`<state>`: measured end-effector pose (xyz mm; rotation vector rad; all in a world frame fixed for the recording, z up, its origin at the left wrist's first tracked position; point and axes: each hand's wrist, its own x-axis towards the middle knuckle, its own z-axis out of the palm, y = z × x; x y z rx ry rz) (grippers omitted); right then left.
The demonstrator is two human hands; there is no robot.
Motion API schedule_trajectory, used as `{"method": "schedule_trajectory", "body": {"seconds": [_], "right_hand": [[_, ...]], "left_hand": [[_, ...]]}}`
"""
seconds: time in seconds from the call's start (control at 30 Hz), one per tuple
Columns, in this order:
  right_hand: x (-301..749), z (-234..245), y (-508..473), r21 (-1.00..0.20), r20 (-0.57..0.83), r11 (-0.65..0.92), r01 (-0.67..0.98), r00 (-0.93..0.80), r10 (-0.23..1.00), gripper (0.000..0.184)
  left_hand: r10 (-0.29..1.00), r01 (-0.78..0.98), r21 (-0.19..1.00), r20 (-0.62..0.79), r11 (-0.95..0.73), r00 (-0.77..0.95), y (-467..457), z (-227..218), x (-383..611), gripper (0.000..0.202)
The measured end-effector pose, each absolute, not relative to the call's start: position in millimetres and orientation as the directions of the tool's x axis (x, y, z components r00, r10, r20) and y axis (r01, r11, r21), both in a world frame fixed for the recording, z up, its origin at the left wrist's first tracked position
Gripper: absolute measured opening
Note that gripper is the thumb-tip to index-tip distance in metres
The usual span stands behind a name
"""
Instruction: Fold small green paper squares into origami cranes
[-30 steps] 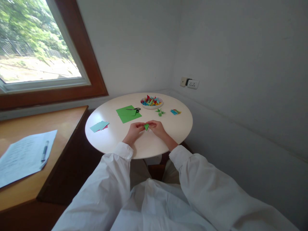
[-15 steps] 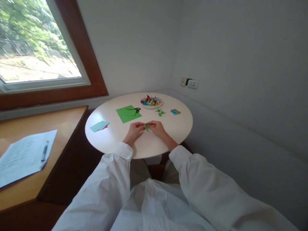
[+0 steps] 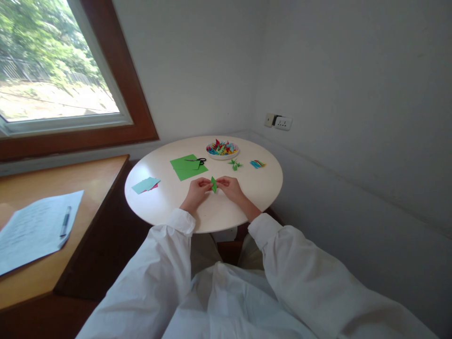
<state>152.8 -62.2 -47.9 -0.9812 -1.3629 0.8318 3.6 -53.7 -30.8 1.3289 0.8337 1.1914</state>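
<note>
A small piece of folded green paper (image 3: 213, 185), shaped like a narrow diamond, stands between my two hands above the near part of the round table. My left hand (image 3: 199, 190) pinches its left side with thumb and fingers. From the right, my right hand (image 3: 229, 187) grips the other side the same way. Just beyond my hands lie several folded green paper cranes (image 3: 235, 165). Green paper sheets (image 3: 181, 170) rest behind my left hand, with black-handled scissors (image 3: 201, 161) on top of them.
A white bowl (image 3: 222, 157) of colourful folded paper stands at the table's (image 3: 169, 207) back. Thin coloured paper pieces (image 3: 257, 164) lie at right, light blue and red sheets (image 3: 146, 185) at left. A wooden desk (image 3: 102, 188) holds written paper (image 3: 38, 230) and a pen (image 3: 65, 221).
The folded green paper has changed outline between my fingers: more of it shows and its upper point now rises above my fingertips. Both hands have stayed nearly in place.
</note>
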Motion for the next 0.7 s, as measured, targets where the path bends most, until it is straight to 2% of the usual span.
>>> {"method": "schedule_trajectory", "body": {"seconds": [0.43, 0.7], "right_hand": [[152.3, -49.0, -61.3, -0.903, 0.43, 0.427, 0.059, 0.072, 0.9, 0.019], [152.9, -48.6, -61.2, -0.895, 0.442, 0.436, 0.1, 0.056, 0.895, 0.011]], "left_hand": [[0.95, -0.181, 0.969, 0.207, -0.167, 0.235, -45.7, -36.1, 6.1, 0.034], [0.942, -0.198, 0.966, 0.214, -0.165, 0.26, -51.2, -33.5, 7.4, 0.033]]}}
